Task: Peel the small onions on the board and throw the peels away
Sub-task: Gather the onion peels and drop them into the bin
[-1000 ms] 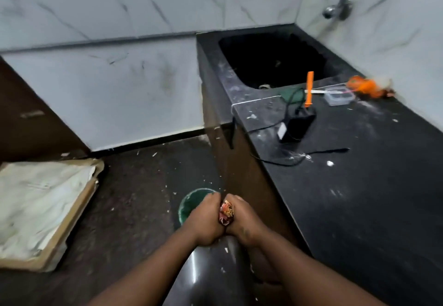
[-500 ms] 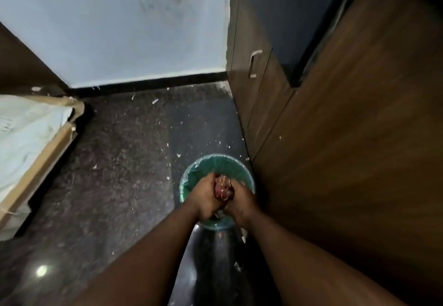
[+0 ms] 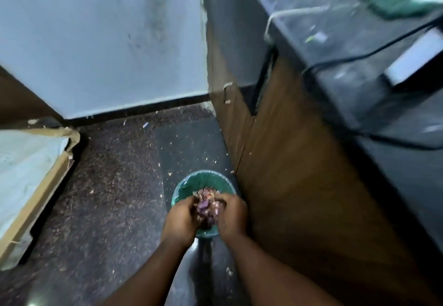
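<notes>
Onion peels (image 3: 208, 206), a loose purple and brown clump, sit pressed between the two hands directly over the green-lined bin (image 3: 191, 184); the clump runs longer from near to far than across, with no distinct end pointing anywhere; the left hand (image 3: 181, 222) and right hand (image 3: 233, 214) each curl fingers round one side, clasping it; the bin stands on the dark floor (image 3: 107, 186), just beside the wooden cabinet (image 3: 299, 198).

Left of the cabinet (image 3: 299, 186), peels (image 3: 208, 204) above bin (image 3: 217, 181).
</notes>
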Motion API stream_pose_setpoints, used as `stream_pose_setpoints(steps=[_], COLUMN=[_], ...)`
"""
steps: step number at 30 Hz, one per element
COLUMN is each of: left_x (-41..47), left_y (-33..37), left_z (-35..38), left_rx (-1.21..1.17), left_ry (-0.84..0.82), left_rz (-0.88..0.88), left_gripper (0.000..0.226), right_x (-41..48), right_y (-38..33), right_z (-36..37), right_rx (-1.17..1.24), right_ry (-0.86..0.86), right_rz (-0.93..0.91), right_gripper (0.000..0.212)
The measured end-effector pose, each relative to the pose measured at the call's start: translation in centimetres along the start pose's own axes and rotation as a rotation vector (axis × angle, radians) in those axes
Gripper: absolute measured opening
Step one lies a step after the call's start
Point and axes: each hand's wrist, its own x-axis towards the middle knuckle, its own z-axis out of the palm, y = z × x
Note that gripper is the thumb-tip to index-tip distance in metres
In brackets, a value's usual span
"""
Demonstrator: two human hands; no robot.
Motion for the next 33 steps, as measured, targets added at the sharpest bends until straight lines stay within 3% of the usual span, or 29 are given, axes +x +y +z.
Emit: stream_pose_setpoints(steps=[1, 5, 7, 10, 13, 18, 23, 29, 31, 33], left_x=[-1.8, -10.1, -15.6, -23.7, -31.6, -41.1, -48.4, -53.5, -54.6, -55.8], left_y=[1.9, 9.6, 14.5, 20.5, 25.3, 30.6, 35.4, 37.0, 37.0, 37.0], left_z=[-1.1, -4.6, -6.1, -7.5, -5.7, 0.8, 6.3, 9.9, 10.5, 11.1], left_rx=[0.011, 0.084, 0.1, 0.169, 0.221, 0.296, 0.582, 0.791, 0.807, 0.788], left_ry=[0.039, 0.064, 0.033, -0.056, -0.227, -0.574, -0.814, -0.883, -0.9, -0.916], left_rz=[0.043, 0.195, 0.286, 0.415, 0.645, 1.013, 1.18, 1.221, 1.227, 1.228], left_gripper=[0.015, 0.018, 0.022, 0.024, 0.017, 0.027, 0.075, 0.111, 0.112, 0.107], right_x=[-1.9, -12.7, -19.0, -28.9, -38.1, -50.7, -62.1, -70.4, -70.5, -69.5], right_y=[-0.2, -2.6, -4.0, -2.8, 2.3, 12.4, 22.8, 29.5, 30.0, 30.2], right_z=[-1.2, -6.5, -12.1, -19.6, -26.6, -33.2, -37.6, -39.9, -39.3, -38.8], right_rx=[0.041, 0.143, 0.24, 0.17, 0.044, 0.035, 0.043, -0.063, -0.044, -0.03], right_ry=[0.006, 0.044, 0.058, 0.156, 0.287, 0.512, 0.719, 0.441, 0.426, 0.493], right_rz=[-0.046, -0.077, -0.041, -0.096, -0.097, 0.005, 0.172, 0.491, 0.503, 0.46], right_gripper=[0.027, 0.035, 0.033, 0.035, 0.028, 0.032, 0.047, 0.116, 0.119, 0.11])
